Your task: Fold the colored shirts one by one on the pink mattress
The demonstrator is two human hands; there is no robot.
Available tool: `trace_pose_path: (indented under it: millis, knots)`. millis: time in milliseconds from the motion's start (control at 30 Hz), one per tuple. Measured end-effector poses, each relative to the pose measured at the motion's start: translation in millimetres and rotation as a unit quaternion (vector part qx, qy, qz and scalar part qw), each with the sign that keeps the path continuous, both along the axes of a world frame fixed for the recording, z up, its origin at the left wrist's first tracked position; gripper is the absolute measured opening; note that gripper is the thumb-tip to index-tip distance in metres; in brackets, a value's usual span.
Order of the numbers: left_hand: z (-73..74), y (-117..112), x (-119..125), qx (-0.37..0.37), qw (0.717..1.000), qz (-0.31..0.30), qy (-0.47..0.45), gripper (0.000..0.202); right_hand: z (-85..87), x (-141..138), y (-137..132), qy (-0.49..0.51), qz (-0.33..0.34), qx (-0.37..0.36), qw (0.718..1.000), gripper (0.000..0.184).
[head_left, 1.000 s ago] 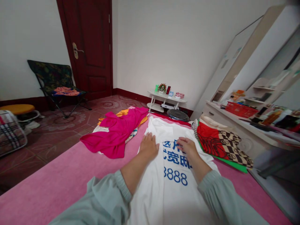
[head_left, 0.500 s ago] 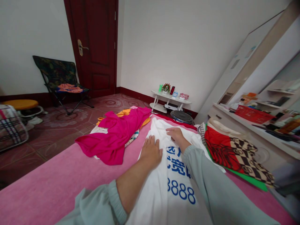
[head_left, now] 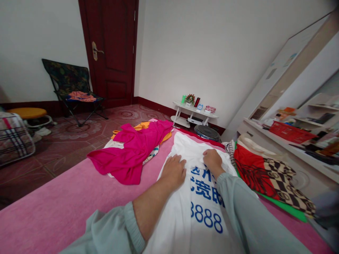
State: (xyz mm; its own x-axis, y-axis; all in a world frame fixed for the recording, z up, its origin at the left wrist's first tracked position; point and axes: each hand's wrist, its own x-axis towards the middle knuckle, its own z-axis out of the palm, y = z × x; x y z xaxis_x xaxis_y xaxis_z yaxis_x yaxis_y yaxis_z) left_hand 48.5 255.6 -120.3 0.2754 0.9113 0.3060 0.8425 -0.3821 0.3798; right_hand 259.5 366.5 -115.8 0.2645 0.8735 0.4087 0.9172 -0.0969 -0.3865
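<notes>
A white T-shirt (head_left: 185, 218) with blue print lies spread on the pink bedcover (head_left: 66, 197) in front of me. My left hand (head_left: 174, 169) rests flat on the shirt's left side, fingers apart. Just right of it, my right hand (head_left: 212, 159) has its fingers curled on the cloth near the shirt's upper middle; I cannot tell if it pinches the fabric. Both forearms wear pale green sleeves.
A magenta garment (head_left: 132, 148) lies in a heap on the bed's left over yellow and white clothes. Red and checkered clothes (head_left: 267, 173) are stacked at the right. A low white table (head_left: 194, 111), a folding chair (head_left: 71, 88) and a dresser (head_left: 288, 141) stand around.
My right hand slid up the shirt from the blue print toward the collar, then drew back a little and curled. My left hand stayed pressed on the shirt.
</notes>
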Motion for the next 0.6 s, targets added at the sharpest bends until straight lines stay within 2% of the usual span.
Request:
trace_pose_path:
  millis: [100,233,433,600]
  knots:
    - [0.1,0,0,-0.002,1.0,0.003,-0.002,0.04,12.5,-14,6,-0.016,0.039,0.032,0.999,0.022]
    - [-0.7,-1,0,0.002,1.0,0.001,-0.003,0.038,21.6,-41,25,0.169,0.145,0.023,0.975,0.035]
    - [0.3,-1,0,-0.001,1.0,0.002,0.003,0.039,6.3,-78,54,0.316,0.173,-0.037,0.932,0.063]
    - [-2.3,0,1,-0.004,1.0,0.004,0.0,0.04,-3.6,-84,69,0.375,0.173,-0.052,0.909,0.068]
